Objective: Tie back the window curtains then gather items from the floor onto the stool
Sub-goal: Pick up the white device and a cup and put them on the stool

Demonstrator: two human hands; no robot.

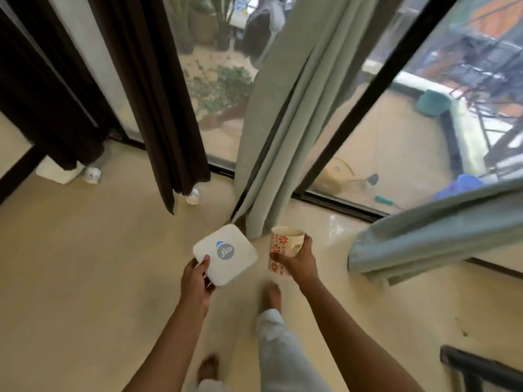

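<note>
White square box (226, 254) (round grey-blue logo on top), pinched at its near corner by the left hand (195, 281); floral mug (284, 248), gripped around its side by the right hand (297, 261). Both are held above the floor (85, 264), before the pale green curtain (285, 108).

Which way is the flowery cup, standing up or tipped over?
Upright: the flowery cup has its open rim on top, held in the right hand.
</note>
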